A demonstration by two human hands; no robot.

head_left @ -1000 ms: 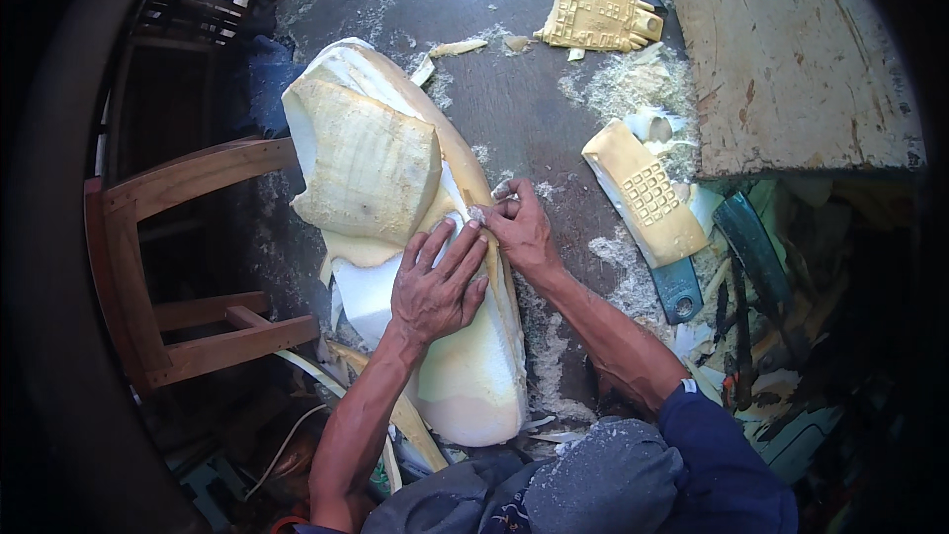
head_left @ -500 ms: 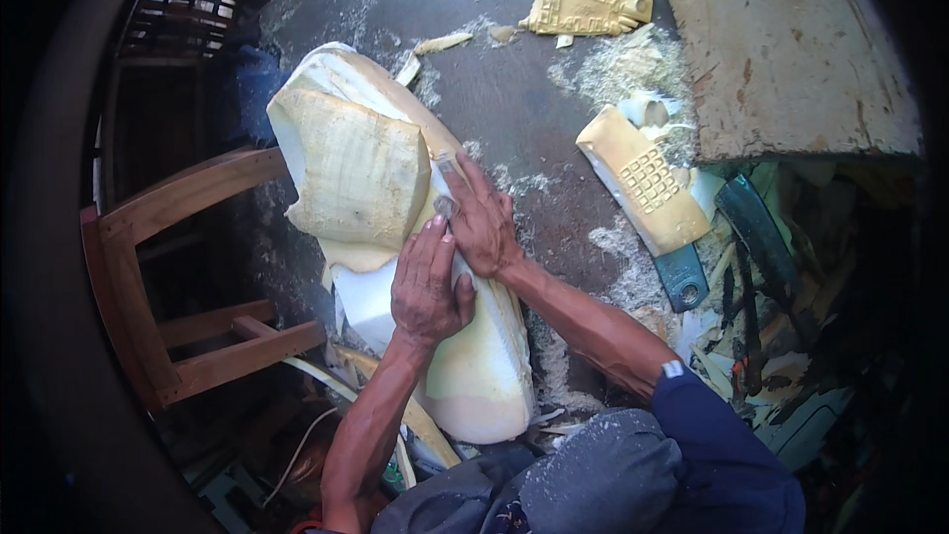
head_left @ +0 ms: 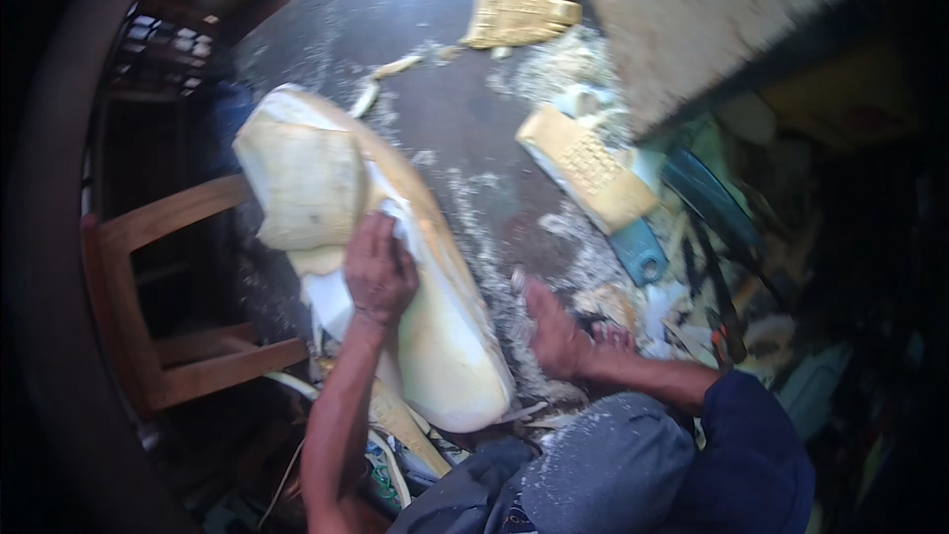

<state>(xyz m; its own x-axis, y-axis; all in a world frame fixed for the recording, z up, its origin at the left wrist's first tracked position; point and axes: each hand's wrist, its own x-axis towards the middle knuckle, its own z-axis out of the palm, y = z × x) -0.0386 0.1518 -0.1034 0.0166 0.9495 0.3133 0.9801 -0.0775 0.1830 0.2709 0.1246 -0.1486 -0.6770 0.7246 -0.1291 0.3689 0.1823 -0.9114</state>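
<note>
A long, pale cream carved piece (head_left: pixel 450 361) with a raised blocky section (head_left: pixel 311 183) at its upper left lies slantwise in front of me. My left hand (head_left: pixel 381 272) rests on it, fingers stretched out flat beside the raised section. A small whitish patch shows at those fingertips; what it is I cannot make out. My right hand (head_left: pixel 563 331) is off the piece, to its right, above scattered shavings. Its thumb sticks out, but the other fingers are blurred and partly hidden, so any held thing is unclear.
A yellowish carved block with a grid pattern (head_left: pixel 593 168) sits at right, near a blue-green flat part (head_left: pixel 641 255). Another carved piece (head_left: pixel 519 5) lies at the back. A thick board (head_left: pixel 712 20) fills the far right. A wooden frame (head_left: pixel 178 213) stands left.
My right hand has left the carved piece and moved right and toward me. My left hand stays on the piece. The whole view has shifted.
</note>
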